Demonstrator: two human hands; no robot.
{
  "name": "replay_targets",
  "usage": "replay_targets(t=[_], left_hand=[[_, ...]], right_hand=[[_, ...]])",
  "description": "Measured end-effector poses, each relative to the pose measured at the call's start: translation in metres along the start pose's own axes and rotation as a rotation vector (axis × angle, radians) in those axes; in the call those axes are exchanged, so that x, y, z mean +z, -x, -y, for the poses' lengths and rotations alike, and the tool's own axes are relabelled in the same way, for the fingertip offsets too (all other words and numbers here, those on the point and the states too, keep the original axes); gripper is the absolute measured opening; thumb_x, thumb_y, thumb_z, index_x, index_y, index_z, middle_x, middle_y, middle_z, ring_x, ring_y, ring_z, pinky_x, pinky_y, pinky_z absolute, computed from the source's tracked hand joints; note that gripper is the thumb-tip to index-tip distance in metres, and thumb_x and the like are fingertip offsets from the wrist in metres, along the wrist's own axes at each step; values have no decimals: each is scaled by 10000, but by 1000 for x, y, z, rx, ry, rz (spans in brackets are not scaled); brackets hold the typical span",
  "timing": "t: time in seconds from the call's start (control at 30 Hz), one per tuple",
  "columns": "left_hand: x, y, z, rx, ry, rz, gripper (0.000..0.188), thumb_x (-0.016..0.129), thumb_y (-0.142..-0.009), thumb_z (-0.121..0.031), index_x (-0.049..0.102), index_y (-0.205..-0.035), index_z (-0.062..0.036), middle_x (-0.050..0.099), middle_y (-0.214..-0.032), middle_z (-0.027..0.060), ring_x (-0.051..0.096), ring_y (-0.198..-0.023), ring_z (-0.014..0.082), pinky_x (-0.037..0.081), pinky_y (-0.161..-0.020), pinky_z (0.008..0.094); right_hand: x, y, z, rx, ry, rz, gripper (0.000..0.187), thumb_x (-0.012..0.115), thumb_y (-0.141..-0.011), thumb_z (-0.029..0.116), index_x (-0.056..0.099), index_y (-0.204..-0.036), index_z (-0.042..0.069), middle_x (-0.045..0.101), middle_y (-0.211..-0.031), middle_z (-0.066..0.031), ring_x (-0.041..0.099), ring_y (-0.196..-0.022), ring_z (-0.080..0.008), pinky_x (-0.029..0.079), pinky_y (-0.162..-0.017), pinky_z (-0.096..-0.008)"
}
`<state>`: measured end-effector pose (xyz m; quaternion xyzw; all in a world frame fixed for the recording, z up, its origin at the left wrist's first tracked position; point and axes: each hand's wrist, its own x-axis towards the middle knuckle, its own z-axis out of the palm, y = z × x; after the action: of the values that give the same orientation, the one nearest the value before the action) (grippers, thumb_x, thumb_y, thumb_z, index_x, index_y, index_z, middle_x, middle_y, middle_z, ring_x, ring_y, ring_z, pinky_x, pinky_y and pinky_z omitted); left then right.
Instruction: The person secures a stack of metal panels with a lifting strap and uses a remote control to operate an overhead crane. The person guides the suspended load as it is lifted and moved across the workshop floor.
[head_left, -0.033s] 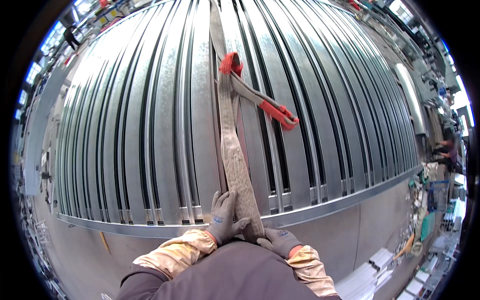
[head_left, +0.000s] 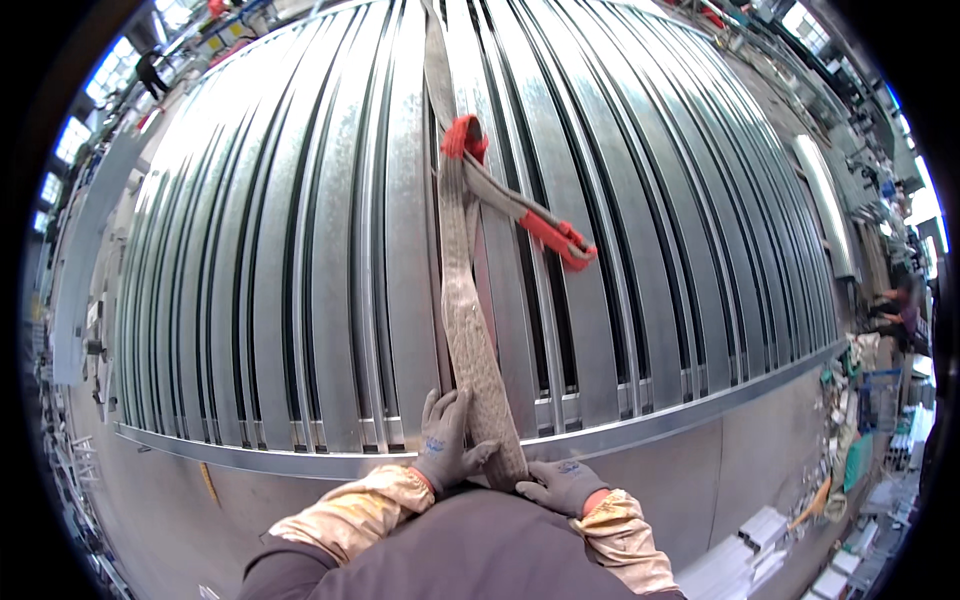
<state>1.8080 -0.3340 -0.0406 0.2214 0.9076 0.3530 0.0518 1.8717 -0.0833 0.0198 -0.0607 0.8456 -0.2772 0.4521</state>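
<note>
A wide bed of long galvanised steel profiles (head_left: 300, 260) lies side by side in front of me, ending in a cross rail (head_left: 650, 425). A grey webbing sling (head_left: 465, 310) runs down the middle of them towards me. One red loop end (head_left: 462, 135) sits on the strap, and a second red loop (head_left: 562, 238) lies out to the right. My left hand (head_left: 445, 440), in a grey glove, clasps the sling's near end from the left with the thumb against it. My right hand (head_left: 560, 485), also gloved, grips the same end from below right.
Grey floor (head_left: 720, 470) lies below the rail. White profiles (head_left: 745, 555) are stacked at lower right, with clutter and a crouching person (head_left: 900, 310) at the right edge. A long metal duct (head_left: 825, 200) lies right of the bed. Another person (head_left: 150, 70) stands far upper left.
</note>
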Motion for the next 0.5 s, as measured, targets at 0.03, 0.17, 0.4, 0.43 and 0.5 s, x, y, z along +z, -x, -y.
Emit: replay_targets(t=[0.03, 0.17, 0.4, 0.43, 0.5], left_hand=[[9, 0, 3, -17, -10, -35, 989, 826, -777, -439, 390, -1501, 74, 564, -1369, 245, 498, -1320, 419, 225, -1217, 597], [16, 1, 1, -88, -54, -144, 918, 837, -773, -353, 431, -1485, 62, 614, -1279, 208, 541, -1252, 396, 267, -1197, 590], [28, -15, -15, -88, 105, -366, 698, 805, -819, -168, 517, -1430, 9, 645, -1144, 160, 590, -1083, 365, 399, -1106, 520], [30, -22, -21, -114, 210, -428, 666, 797, -822, -135, 534, -1418, 4, 646, -1135, 158, 592, -1075, 355, 426, -1076, 494], [35, -31, -26, -175, 371, -545, 496, 744, -869, -37, 606, -1345, -13, 648, -1108, 144, 610, -1028, 302, 502, -938, 389]], right_hand=[[-18, -3, -13, -69, 83, -51, 590, 491, -976, 629, 673, -1258, 144, 722, -1182, -168, 683, -1109, -376, 519, -958, -457], [-134, -52, -41, -282, -242, -987, 619, 786, -873, 302, 561, -1376, 18, 660, -1273, -235, 650, -1158, -397, 494, -1034, -468], [-242, -174, -40, 67, 276, -963, 797, 800, -819, 436, 491, -1457, 72, 611, -1340, -219, 597, -1249, -377, 469, -1057, -468], [-253, -181, -40, 12, 113, -835, 634, 753, -850, 458, 584, -1335, 87, 693, -1180, -222, 674, -1115, -377, 509, -987, -464], [-251, -179, -28, -149, 0, -814, 437, 710, -896, 409, 653, -1161, 66, 725, -1007, -220, 707, -967, -382, 538, -878, -472]])
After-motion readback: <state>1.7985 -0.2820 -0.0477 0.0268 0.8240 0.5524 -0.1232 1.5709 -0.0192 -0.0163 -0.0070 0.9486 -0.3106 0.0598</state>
